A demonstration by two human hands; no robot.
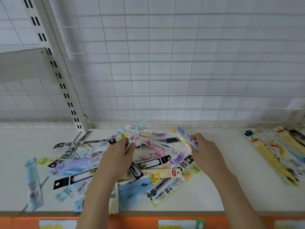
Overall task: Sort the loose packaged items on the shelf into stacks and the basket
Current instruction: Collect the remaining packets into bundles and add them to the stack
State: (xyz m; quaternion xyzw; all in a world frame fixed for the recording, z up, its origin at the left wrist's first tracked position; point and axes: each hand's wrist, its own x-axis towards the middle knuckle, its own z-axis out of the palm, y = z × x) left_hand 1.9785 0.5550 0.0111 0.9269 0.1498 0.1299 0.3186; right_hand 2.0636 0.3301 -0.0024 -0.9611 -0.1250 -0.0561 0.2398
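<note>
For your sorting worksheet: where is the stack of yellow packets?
In the head view, the yellow packets lie at the shelf's far right, apart from the loose pile, right of the right hand.

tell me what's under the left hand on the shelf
Under the left hand lies the loose pile of packets, overlapping on the white shelf. The hand pinches one packet lifted above it. Packets directly beneath the palm and forearm are covered.

glossy plastic packets [149, 160] on a matt shelf [222, 187]; metal wire grid [181, 63] behind.
</note>
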